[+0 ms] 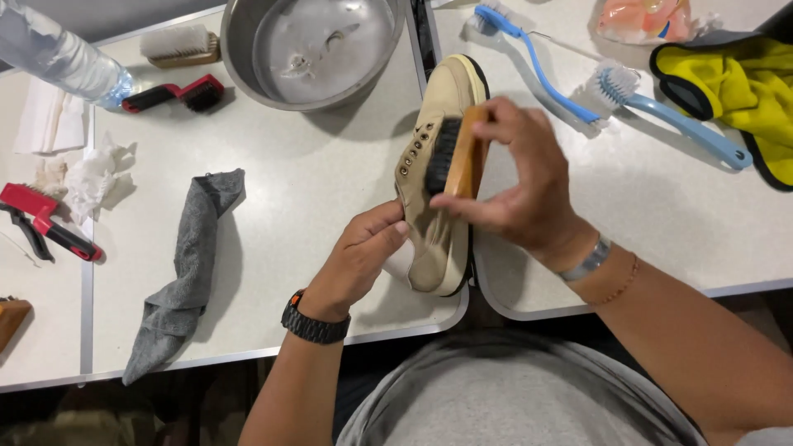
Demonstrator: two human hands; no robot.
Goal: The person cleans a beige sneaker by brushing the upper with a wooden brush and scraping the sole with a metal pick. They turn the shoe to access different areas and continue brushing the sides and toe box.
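Here the left hand (359, 256) grips the heel end of a beige sneaker (436, 177) lying on the white table (314, 190). The right hand (516, 177) clasps a wooden brush (456, 157), bristles pressed to the shoe's side, below a metal bowl (314, 49).

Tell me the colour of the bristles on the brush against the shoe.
Black bristles, set in a wooden back; head view.
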